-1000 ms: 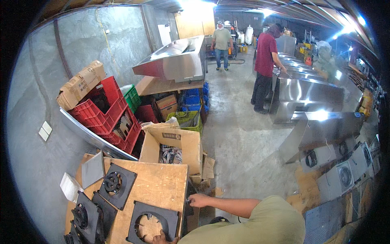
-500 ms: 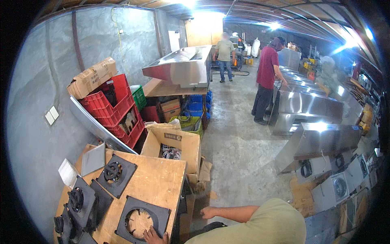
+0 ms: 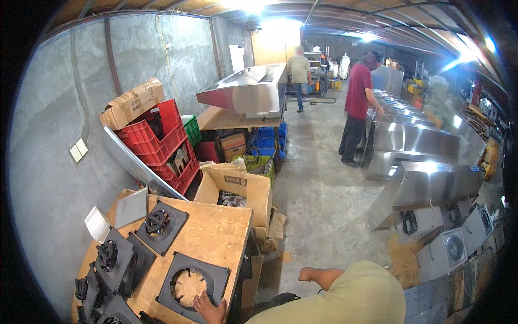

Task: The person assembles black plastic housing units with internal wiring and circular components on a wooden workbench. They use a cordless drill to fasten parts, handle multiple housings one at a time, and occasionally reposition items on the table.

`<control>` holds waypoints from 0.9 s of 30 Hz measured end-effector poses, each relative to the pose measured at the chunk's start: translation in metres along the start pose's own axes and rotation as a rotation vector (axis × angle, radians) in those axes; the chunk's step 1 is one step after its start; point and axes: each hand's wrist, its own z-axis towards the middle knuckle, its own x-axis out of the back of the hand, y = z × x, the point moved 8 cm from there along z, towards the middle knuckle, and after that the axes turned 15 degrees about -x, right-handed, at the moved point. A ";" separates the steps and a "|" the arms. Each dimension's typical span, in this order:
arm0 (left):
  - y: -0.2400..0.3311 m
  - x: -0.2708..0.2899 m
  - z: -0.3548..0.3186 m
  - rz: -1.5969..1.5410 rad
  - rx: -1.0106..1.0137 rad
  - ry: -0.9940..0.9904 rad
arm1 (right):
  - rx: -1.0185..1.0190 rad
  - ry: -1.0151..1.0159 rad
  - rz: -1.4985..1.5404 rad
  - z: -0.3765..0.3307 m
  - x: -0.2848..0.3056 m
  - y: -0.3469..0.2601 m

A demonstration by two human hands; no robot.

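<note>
A square black plate with a large round opening lies flat near the wooden table's right edge. My left hand rests on its near side, fingers spread over the rim of the hole. Bare wood shows through that opening. My right hand is curled closed beyond the table's right side, above the floor; anything inside it is hidden. Farther back on the table is a similar black plate with a coiled black cable on it. More black plates with cables lean in a pile at the left.
Beyond the wooden table stand an open cardboard box and stacked red crates. Large shiny metal housings line the right side. A person in a dark red shirt works at them; another person is farther back.
My right hand has moved right, away from the table, still closed. My left hand stays on the black plate. The far person has changed stance, and the whole view has shifted slightly.
</note>
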 end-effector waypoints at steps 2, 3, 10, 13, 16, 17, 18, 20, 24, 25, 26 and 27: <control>-0.002 -0.002 -0.001 0.000 -0.005 0.008 | -0.092 -0.041 0.173 -0.015 0.009 -0.008; -0.003 -0.003 -0.002 0.002 -0.004 0.011 | -0.136 -0.074 0.270 -0.020 0.012 -0.013; -0.006 -0.004 -0.005 -0.002 -0.031 0.019 | -0.110 -0.039 0.266 -0.031 0.027 -0.043; -0.006 -0.004 -0.005 -0.012 -0.020 0.009 | -0.108 -0.028 0.269 -0.039 0.032 -0.039; -0.005 -0.003 -0.004 -0.015 -0.001 0.003 | -0.126 -0.003 0.302 -0.050 0.038 -0.030; -0.005 -0.003 -0.004 -0.015 0.002 0.003 | -0.120 -0.005 0.297 -0.053 0.038 -0.028; -0.005 -0.003 -0.004 -0.016 0.005 0.002 | -0.104 -0.003 0.290 -0.054 0.038 -0.027; -0.005 -0.003 -0.004 -0.006 0.017 -0.010 | -0.142 -0.008 0.293 -0.053 0.034 -0.021; -0.003 -0.001 -0.001 -0.017 -0.016 0.023 | -0.198 -0.041 0.288 -0.040 0.021 -0.017; -0.005 -0.004 -0.001 -0.027 0.014 -0.013 | -0.176 -0.045 0.273 -0.037 0.018 -0.019; -0.006 -0.006 -0.002 -0.035 0.042 -0.047 | -0.152 -0.046 0.258 -0.036 0.016 -0.022; -0.007 -0.007 -0.003 -0.042 0.069 -0.078 | -0.127 -0.034 0.239 -0.034 0.016 -0.024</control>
